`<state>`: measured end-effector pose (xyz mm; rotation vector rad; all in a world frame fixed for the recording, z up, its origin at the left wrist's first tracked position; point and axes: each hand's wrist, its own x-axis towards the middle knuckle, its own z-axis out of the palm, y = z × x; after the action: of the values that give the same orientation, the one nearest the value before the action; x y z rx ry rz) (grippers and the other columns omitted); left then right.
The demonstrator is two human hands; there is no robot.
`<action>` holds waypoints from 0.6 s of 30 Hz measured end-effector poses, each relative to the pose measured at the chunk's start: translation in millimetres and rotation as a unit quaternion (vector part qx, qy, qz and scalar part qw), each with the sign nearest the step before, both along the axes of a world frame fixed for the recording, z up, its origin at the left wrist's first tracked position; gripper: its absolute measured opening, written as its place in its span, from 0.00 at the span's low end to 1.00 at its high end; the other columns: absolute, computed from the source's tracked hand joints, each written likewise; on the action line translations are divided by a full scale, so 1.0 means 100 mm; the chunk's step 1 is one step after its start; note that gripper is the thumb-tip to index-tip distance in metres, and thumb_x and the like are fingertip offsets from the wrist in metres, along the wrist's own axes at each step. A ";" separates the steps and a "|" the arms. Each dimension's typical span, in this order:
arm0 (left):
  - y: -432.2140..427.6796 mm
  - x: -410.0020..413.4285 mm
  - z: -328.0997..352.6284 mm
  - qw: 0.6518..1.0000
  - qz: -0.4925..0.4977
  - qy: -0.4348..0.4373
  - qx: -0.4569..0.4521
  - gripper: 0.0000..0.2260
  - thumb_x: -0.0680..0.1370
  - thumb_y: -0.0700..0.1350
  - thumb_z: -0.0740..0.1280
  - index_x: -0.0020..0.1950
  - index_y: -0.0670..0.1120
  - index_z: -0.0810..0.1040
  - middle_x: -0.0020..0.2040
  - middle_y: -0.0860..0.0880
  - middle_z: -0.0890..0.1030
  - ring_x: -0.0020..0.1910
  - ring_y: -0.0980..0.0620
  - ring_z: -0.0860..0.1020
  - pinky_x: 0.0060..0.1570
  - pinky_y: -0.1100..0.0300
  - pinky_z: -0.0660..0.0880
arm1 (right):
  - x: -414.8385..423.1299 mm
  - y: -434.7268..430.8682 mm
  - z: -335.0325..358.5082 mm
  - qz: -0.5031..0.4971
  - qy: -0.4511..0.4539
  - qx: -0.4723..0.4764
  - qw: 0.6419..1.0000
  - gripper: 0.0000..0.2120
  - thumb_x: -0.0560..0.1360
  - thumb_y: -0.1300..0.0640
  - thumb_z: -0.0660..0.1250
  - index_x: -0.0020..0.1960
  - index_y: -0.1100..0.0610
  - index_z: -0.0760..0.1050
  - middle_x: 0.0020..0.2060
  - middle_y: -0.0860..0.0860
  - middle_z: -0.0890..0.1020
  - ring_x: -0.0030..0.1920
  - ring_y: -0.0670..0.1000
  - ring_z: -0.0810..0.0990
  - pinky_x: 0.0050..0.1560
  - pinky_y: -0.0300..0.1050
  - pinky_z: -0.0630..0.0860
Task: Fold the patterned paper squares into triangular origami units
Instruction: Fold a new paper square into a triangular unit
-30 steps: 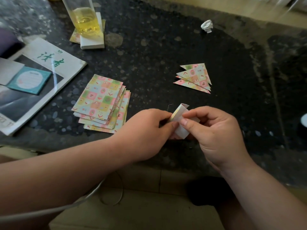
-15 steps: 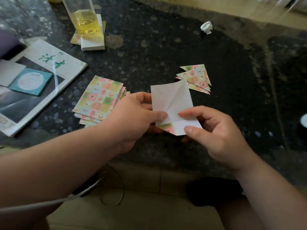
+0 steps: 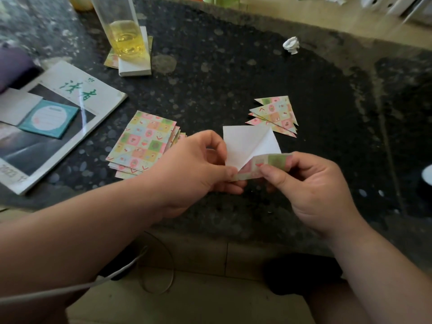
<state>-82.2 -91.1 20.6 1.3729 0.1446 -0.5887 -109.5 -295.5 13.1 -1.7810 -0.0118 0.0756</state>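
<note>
Head view: a paper square (image 3: 247, 143), white side up, is held over the counter's (image 3: 233, 76) near edge, between the unfolded stack (image 3: 142, 141) and the finished triangles (image 3: 275, 115). The fold should go best if the corners meet exactly before creasing. The left hand (image 3: 194, 169) pinches the lower left corner. The right hand (image 3: 311, 188) fingers, clamped on the patterned lower edge, curl it upward.

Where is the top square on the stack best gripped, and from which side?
At its far right corner, coming from the right, pinched with two fingers. The top square lies flat, and the lower sheets fan out to the right and near side, so that edge sits on a step and can probably be slid off alone. The left edges look flush.
</note>
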 end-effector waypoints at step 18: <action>0.13 0.01 0.12 0.965 -0.129 -0.088 0.212 0.12 0.76 0.39 0.74 0.56 0.54 0.84 0.40 0.50 0.87 0.43 0.50 0.86 0.56 0.51 0.81 | 0.01 0.08 0.01 -0.041 0.082 0.082 0.992 0.05 0.68 0.54 0.79 0.36 0.48 0.84 0.38 0.54 0.86 0.33 0.48 0.81 0.32 0.39 0.76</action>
<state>-80.9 -77.9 32.5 1.8709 -0.0582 -0.6719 -108.7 -287.5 14.4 -1.6036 0.1697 0.1575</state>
